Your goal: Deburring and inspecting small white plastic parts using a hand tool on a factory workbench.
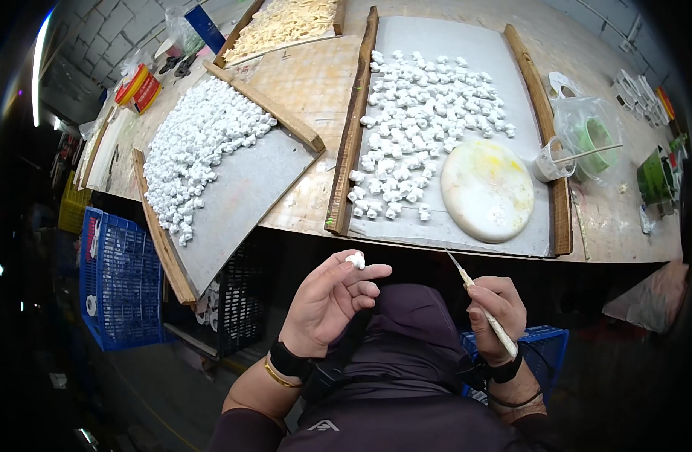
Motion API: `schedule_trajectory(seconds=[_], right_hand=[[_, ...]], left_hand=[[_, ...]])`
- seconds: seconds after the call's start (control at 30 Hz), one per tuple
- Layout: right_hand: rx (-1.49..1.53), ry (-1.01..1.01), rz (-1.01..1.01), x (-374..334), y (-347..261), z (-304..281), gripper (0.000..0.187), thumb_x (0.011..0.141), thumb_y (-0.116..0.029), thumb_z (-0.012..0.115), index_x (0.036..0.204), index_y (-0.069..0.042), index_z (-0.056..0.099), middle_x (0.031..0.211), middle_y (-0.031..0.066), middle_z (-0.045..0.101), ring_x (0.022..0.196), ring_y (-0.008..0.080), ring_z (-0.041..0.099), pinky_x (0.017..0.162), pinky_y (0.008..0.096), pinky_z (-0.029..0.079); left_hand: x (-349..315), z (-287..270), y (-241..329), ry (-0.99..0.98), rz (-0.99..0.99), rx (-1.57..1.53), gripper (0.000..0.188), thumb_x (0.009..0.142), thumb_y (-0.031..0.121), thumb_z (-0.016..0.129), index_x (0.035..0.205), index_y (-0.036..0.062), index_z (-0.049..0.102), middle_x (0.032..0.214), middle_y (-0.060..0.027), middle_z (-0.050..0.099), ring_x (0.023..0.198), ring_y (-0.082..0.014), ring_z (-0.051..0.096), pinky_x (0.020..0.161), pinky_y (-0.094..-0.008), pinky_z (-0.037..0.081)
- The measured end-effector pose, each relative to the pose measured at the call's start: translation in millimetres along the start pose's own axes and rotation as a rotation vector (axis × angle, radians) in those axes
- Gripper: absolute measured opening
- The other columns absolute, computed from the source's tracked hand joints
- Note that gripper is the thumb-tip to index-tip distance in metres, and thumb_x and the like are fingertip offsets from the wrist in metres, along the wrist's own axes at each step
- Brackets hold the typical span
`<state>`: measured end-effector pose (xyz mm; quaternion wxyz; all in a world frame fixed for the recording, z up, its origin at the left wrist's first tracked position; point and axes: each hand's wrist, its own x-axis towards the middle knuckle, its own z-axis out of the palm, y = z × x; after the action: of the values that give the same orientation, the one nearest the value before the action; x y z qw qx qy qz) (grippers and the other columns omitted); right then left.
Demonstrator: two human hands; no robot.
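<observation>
Between the thumb and fingertips of my left hand [335,290] is a small white figurine [356,260], held just in front of the table edge. My right hand [498,313] grips a thin brush [466,279] with a pale, paint-stained handle, its fine tip pointing up and left. Beyond my hands lies a board [436,34] carrying many similar white pieces [417,105] in loose rows. On its near right part rests a round white slab [487,192] with yellow smears. The figurine's details are too small to tell.
A second wood-edged board [244,196], heaped with white pieces, juts over the table's left edge. Wooden strips [538,98] flank the middle board. At right stand a clear cup [553,160], a green-stained container [596,137] and a dark green pot [656,179]. Blue crates [124,279] sit below.
</observation>
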<state>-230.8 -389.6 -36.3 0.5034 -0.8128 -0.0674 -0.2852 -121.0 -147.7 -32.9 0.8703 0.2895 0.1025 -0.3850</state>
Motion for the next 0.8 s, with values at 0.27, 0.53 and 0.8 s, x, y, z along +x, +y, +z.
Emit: schedule_trajectory(seconds=[0.27,0.53,0.8], right_hand=[[-0.154,0.106,-0.035,13.4,12.3,-22.3,0.023,0.081,-0.004,0.068,0.104,0.0,0.066,0.091,0.0142,0.065,0.076,0.025,0.064,0.066,0.0304,0.052],[-0.245,0.291,0.19,26.5,41.3,-45.2,0.015,0.082,-0.002,0.068,0.098,0.0,0.067,0.081,0.0125,0.063,0.07,0.0215,0.062,0.062,0.0278,0.048],[-0.25,0.227,0.154,24.3,48.9,-38.4,0.018,0.08,0.0,0.069,0.098,-0.002,0.069,0.079,0.011,0.063,0.069,0.0218,0.063,0.061,0.0279,0.049]], left_hand=[[6.9,2.2,-13.7,0.104,0.062,0.093,0.023,0.09,0.005,0.057,0.112,-0.002,0.056,0.1,-0.0161,0.063,0.08,-0.0168,0.062,0.07,-0.0274,0.054],[17.5,18.6,-23.8,0.125,0.021,0.184,0.025,0.088,0.0,0.056,0.113,-0.0024,0.055,0.101,-0.0194,0.063,0.084,-0.0206,0.065,0.075,-0.0317,0.057],[23.0,20.5,-26.9,0.167,0.024,0.233,0.022,0.086,-0.005,0.057,0.107,-0.0007,0.054,0.105,-0.0213,0.063,0.087,-0.024,0.066,0.079,-0.0335,0.058]])
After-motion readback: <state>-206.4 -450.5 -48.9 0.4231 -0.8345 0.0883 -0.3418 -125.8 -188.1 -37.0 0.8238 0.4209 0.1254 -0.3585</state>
